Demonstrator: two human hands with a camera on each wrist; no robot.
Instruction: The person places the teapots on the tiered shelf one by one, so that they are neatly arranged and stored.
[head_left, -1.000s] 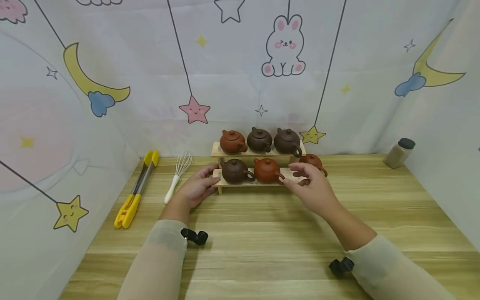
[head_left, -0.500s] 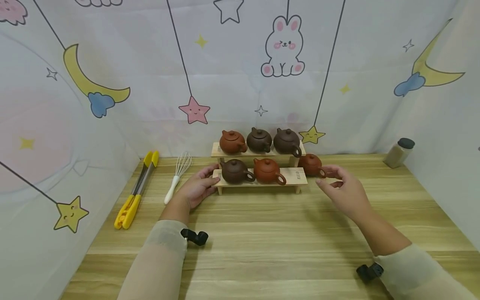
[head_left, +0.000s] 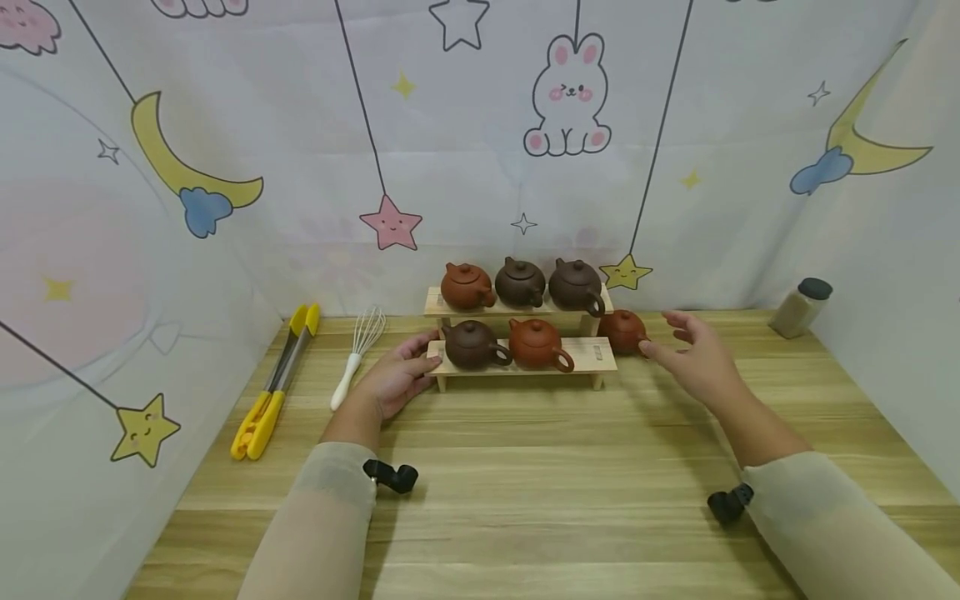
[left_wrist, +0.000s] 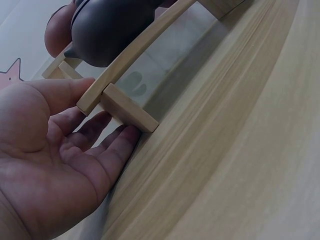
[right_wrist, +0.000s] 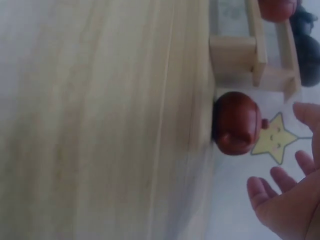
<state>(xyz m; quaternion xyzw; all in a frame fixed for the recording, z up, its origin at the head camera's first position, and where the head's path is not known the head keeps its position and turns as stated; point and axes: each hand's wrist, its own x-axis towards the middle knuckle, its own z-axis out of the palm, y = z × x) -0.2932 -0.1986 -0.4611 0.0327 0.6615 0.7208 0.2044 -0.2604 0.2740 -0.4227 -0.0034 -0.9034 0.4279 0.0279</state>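
Note:
My left hand (head_left: 393, 379) holds the left end of a small two-tier wooden stand (head_left: 592, 357). In the left wrist view its thumb lies on the lower board's end, and the fingers curl by the stand's leg (left_wrist: 129, 107). A dark brown teapot (head_left: 470, 345) and a reddish-brown teapot (head_left: 535, 343) sit on the lower tier, leaving its right end bare. Another reddish teapot (head_left: 622, 332) stands on the table right of the stand. Beside it is my right hand (head_left: 701, 362), fingers spread and holding nothing, thumb tip overlapping the teapot's right side in the head view.
On the upper tier stand a reddish teapot (head_left: 467, 287) and two dark ones, a middle teapot (head_left: 519, 283) and a right teapot (head_left: 574, 285). Yellow-handled tongs (head_left: 276, 383) and a whisk (head_left: 358, 354) lie left. A black-lidded jar (head_left: 801, 308) stands far right, before the curtain (head_left: 480, 167).
My right hand has moved right, from the lower tier's right end to the teapot on the table, and its fingers have spread. My left hand stays at the stand.

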